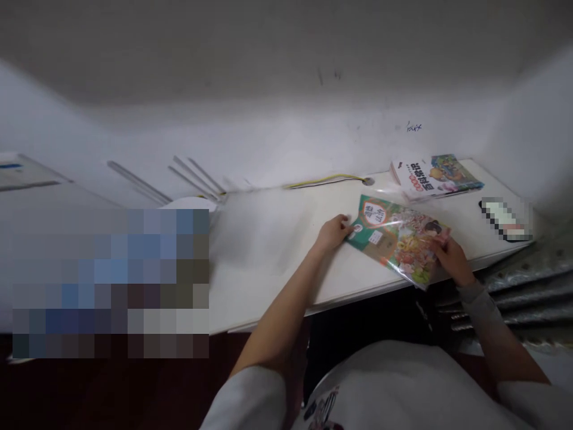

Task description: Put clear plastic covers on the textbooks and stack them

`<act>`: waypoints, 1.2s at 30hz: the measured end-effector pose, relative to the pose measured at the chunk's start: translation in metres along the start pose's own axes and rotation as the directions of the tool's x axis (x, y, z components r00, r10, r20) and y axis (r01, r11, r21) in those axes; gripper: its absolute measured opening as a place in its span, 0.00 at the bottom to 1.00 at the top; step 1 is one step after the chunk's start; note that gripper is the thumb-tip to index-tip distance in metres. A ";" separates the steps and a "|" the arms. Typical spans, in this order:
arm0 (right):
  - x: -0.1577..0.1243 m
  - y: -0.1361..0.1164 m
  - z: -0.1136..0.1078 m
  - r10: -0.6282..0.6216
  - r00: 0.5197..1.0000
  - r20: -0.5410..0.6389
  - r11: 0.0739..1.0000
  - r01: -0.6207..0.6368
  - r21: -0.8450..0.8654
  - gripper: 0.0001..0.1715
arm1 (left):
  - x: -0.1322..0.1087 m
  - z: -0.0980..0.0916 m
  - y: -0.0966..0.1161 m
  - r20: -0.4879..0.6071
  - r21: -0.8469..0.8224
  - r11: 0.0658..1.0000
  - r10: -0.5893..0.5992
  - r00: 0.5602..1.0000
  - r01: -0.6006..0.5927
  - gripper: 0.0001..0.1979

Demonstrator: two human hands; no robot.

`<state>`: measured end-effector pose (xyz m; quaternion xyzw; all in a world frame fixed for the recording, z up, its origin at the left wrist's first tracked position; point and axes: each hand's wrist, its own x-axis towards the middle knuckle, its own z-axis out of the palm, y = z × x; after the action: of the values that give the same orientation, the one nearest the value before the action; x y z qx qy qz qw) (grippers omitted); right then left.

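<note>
A green picture-covered book (380,239) in a shiny clear cover is held between my two hands, tilted over the white desk near its front edge. My left hand (333,232) pinches the book's left edge, thumb and fingers closed there. At the opposite edge, my right hand (452,260) grips the lower right part, its thumb lying on the cover. Just beyond lies a stack of books (434,176) with a white and colourful cover on top; clear plastic shows at its near side.
The white desk (268,239) runs along a wall. A phone (504,220), partly blurred out, lies at the desk's right end. A yellow cable (322,180) enters a round hole at the back. Silvery wrapped items (514,298) are at the lower right. A pixelated patch hides the left side.
</note>
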<state>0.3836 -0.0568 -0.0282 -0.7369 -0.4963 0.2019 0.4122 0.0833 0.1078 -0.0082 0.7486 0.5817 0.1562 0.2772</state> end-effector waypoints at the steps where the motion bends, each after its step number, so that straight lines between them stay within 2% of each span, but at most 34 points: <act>1: 0.009 0.000 0.003 -0.029 1.000 0.013 0.999 0.029 -0.028 0.20 | -0.009 -0.005 -0.009 0.022 0.011 1.000 -0.025 0.999 0.024 0.18; 4: 0.040 -0.009 0.020 -0.127 0.985 0.119 0.992 0.128 0.003 0.18 | -0.038 -0.021 -0.039 0.074 -0.065 0.993 -0.094 0.993 0.099 0.17; 7: 0.069 -0.027 0.039 -0.235 0.932 0.275 0.967 0.197 0.160 0.18 | -0.053 -0.034 -0.056 0.000 -0.202 0.968 -0.154 0.988 0.151 0.18; 10: 0.087 -0.043 0.055 -0.254 0.910 0.327 0.960 0.195 0.201 0.20 | -0.049 -0.036 -0.056 -0.059 -0.354 0.924 -0.173 0.983 0.142 0.19; 14: 0.097 -0.040 0.060 -0.233 0.919 0.319 0.972 0.209 0.108 0.23 | -0.037 -0.030 -0.051 -0.026 -0.439 0.878 -0.225 0.974 0.191 0.18; 16: 0.100 -0.033 0.059 -0.237 0.905 0.353 0.971 0.225 0.076 0.21 | -0.035 -0.028 -0.053 -0.034 -0.408 0.892 -0.229 0.973 0.196 0.16; 18: 0.101 -0.027 0.057 -0.203 0.917 0.342 0.976 0.219 -0.008 0.20 | -0.036 -0.029 -0.056 -0.101 -0.303 0.938 -0.208 0.973 0.169 0.19; 20: 0.098 -0.027 0.058 -0.182 0.952 0.248 0.959 0.227 -0.169 0.24 | -0.040 -0.029 -0.057 -0.220 -0.116 0.984 -0.162 0.962 0.139 0.24; 22: 0.090 -0.034 0.063 -0.263 0.954 0.144 0.892 0.297 -0.341 0.30 | -0.045 -0.023 -0.049 -0.328 0.099 0.990 -0.062 0.943 0.100 0.26; 24: 0.076 -0.048 0.075 -0.402 0.903 0.150 0.787 0.424 -0.447 0.33 | -0.050 -0.011 -0.033 -0.336 0.287 0.958 0.095 0.937 0.006 0.25; 25: 0.068 -0.057 0.083 -0.469 0.861 0.198 0.728 0.504 -0.466 0.33 | -0.052 -0.002 -0.022 -0.296 0.364 0.929 0.185 0.937 -0.068 0.25; 27: 0.053 -0.071 0.099 -0.551 0.753 0.359 0.622 0.658 -0.425 0.32 | -0.056 0.015 -0.003 -0.148 0.458 0.857 0.334 0.931 -0.235 0.26; 29: 0.044 -0.076 0.109 -0.573 0.636 0.517 0.545 0.766 -0.340 0.31 | -0.058 0.026 0.007 0.011 0.482 0.806 0.386 0.922 -0.344 0.28; 30: 0.044 -0.073 0.109 -0.566 0.602 0.564 0.521 0.791 -0.320 0.31 | -0.059 0.028 0.006 0.055 0.487 0.799 0.376 0.925 -0.354 0.28; 31: 0.046 -0.068 0.107 -0.552 0.596 0.584 0.510 0.795 -0.329 0.32 | -0.059 0.027 0.001 0.069 0.492 0.804 0.346 0.936 -0.333 0.29; 32: 0.050 -0.060 0.101 -0.533 0.621 0.575 0.510 0.778 -0.367 0.32 | -0.060 0.024 -0.007 0.050 0.500 0.819 0.299 0.953 -0.283 0.29; 33: 0.055 -0.052 0.093 -0.513 0.658 0.551 0.513 0.750 -0.418 0.33 | -0.061 0.019 -0.017 0.006 0.507 0.835 0.243 0.970 -0.212 0.29; 35: 0.066 -0.036 0.076 -0.459 0.763 0.455 0.545 0.646 -0.534 0.33 | -0.063 0.008 -0.037 -0.100 0.510 0.857 0.139 0.985 -0.070 0.30; 36: 0.071 -0.032 0.069 -0.438 0.791 0.427 0.550 0.612 -0.569 0.32 | -0.064 0.004 -0.044 -0.139 0.507 0.861 0.108 0.984 -0.023 0.30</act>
<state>0.3476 0.0404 -0.0344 -0.6208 -0.7774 -0.0429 0.0911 0.0331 0.0534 -0.0318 0.7990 0.5971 0.0686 0.0185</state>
